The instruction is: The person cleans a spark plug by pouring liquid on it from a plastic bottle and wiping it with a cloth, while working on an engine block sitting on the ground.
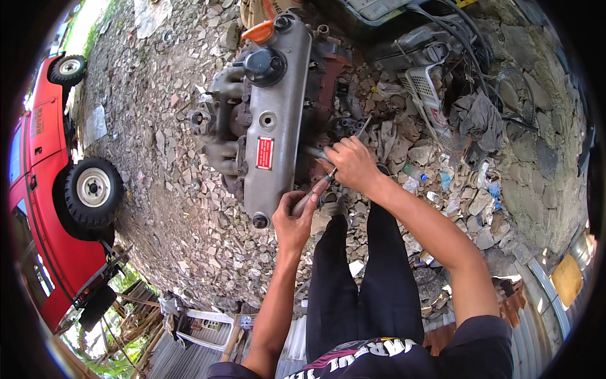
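A grey engine with a long valve cover [278,126] stands on the stony ground in front of me. At its right side, my left hand [293,222] is closed around the worn, brownish handle of a long thin tool [320,187] that looks like a screwdriver. My right hand [353,165] is closed further up, where a thin metal shaft comes out above the fingers, seemingly the same tool. A grey pipe-like piece [315,152] runs from the engine to my right fingers; whether they touch it I cannot tell. Black round cap [264,66] and orange piece [258,32] sit on the engine's far end.
A red vehicle [47,170] with large black tyres stands at the left. Far right lie a white grille [430,101], dark cables and a grey rag [478,120] beside a stone wall [536,139]. Rubble and litter cover the ground. Corrugated metal sheets [530,322] lie near me.
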